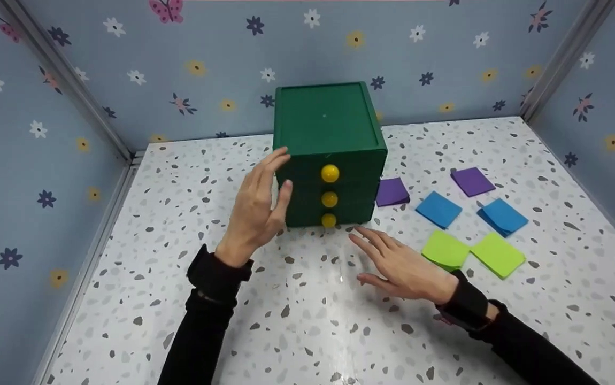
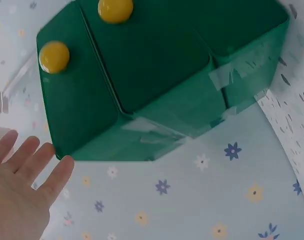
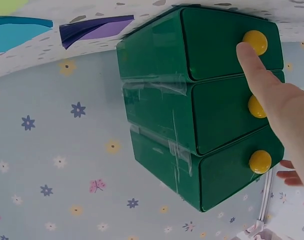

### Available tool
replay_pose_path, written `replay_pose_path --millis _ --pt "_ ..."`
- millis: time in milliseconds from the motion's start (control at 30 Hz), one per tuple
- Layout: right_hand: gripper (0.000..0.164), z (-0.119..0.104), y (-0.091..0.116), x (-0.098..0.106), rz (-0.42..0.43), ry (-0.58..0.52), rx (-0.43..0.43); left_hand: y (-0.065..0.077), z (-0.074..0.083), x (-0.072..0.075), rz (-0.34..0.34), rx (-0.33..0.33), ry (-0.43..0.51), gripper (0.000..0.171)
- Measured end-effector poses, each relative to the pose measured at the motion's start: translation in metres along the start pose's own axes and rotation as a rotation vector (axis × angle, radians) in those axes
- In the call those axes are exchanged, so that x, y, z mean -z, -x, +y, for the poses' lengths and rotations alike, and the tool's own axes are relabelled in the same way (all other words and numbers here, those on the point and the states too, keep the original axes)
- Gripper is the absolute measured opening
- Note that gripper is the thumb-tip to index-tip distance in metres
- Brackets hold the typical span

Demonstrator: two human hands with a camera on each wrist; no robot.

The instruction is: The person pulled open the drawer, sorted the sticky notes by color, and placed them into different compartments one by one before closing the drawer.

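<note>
Over the tabletop (image 1: pixel 297 331), the left grip (image 1: pixel 256 208) and right grip (image 1: pixel 406 267), uncurled and empty, could bump the drawer unit (image 1: pixel 323 125) askew.

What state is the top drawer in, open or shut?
Shut: the top drawer sits flush with its green casing, not pulled out.

The green chest (image 1: pixel 324 120) stands upright toward the far edge of the table (image 1: pixel 297 331), its three stacked drawers (image 3: pixel 222 115) closed, each with one round yellow knob (image 1: pixel 330 173); clear tape (image 3: pixel 177 87) crosses its side seams.
</note>
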State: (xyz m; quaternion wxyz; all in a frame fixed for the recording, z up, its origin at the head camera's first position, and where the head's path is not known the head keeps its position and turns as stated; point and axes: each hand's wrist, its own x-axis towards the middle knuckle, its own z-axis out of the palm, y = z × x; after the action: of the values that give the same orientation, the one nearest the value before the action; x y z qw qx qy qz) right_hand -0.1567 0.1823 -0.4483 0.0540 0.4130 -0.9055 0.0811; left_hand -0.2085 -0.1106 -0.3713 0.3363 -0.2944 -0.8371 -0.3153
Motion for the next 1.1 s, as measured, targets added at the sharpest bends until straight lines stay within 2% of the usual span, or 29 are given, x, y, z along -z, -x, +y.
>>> replay_pose_path --millis 67,133,233,333,533,667,767,967,1100 --pt "0.074 0.000 0.000 0.001 -0.009 -0.015 -0.006 -0.003 -0.007 0.001 0.030 0.054 0.051 0.040" --pt "0.074 0.000 0.000 0.001 -0.015 -0.024 -0.010 -0.006 -0.012 0.000 0.030 0.112 0.109 0.041" --pt "0.073 0.001 -0.002 0.002 -0.004 -0.034 0.001 -0.007 -0.019 -0.004 -0.009 0.189 0.210 0.044" --pt "0.070 0.001 -0.006 0.005 0.062 -0.048 0.027 -0.007 -0.025 -0.011 -0.054 0.231 0.293 0.044" --pt "0.057 0.000 -0.025 0.018 0.298 -0.095 0.048 -0.007 -0.031 -0.016 -0.041 0.229 0.397 0.041" --pt "0.049 -0.003 -0.037 0.027 0.401 -0.102 0.016 -0.009 -0.024 -0.009 -0.047 0.246 0.447 0.040" --pt "0.042 -0.005 -0.046 0.031 0.442 -0.105 -0.035 -0.010 -0.018 -0.003 -0.062 0.255 0.467 0.040" --pt "0.042 -0.006 -0.063 0.037 0.487 -0.126 -0.100 -0.006 -0.036 -0.013 -0.049 0.211 0.462 0.041" --pt "0.042 -0.005 -0.072 0.040 0.505 -0.162 -0.115 -0.006 -0.035 -0.012 -0.054 0.217 0.452 0.041"
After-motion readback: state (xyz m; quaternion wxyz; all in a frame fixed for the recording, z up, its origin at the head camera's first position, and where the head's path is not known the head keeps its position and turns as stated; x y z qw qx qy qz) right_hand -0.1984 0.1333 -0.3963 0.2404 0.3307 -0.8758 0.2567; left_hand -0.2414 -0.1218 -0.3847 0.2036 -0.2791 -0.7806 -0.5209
